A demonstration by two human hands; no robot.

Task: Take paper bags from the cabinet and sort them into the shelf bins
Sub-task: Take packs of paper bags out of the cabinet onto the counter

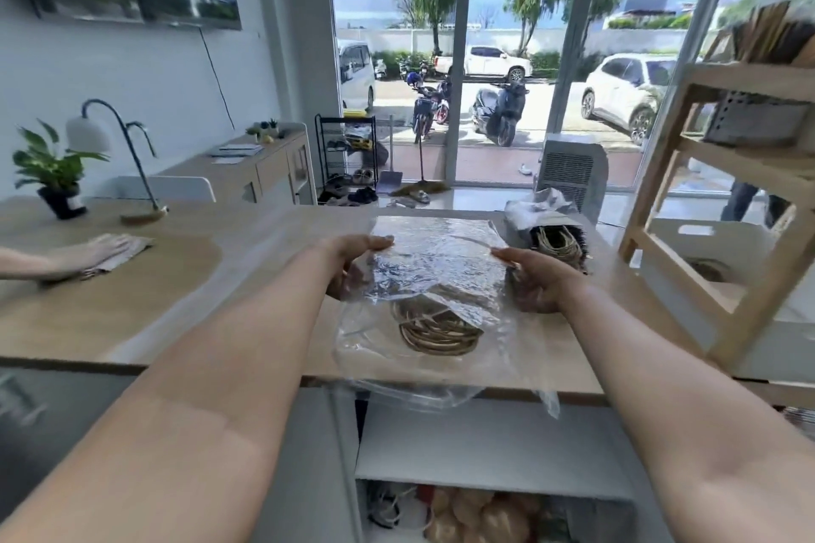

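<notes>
A clear plastic pack of paper bags [434, 273] lies on the wooden counter [185, 295], its twine handles [436, 331] showing at the near end. My left hand [353, 267] grips the pack's left side and my right hand [536, 282] grips its right side. A second plastic pack of bags [549, 229] lies just behind and to the right. Below the counter the open cabinet [485, 445] shows more goods on its lower shelf. The wooden shelf [723, 207] stands at the right, with a grey bin [758, 123] and upright bags [767, 31] on top.
Another person's hand [95, 254] rests on a brown paper bag at the counter's left. A potted plant [55, 172] and a lamp [114, 154] stand behind it. Glass doors, a shoe rack [348, 163] and an air cooler [571, 172] lie beyond.
</notes>
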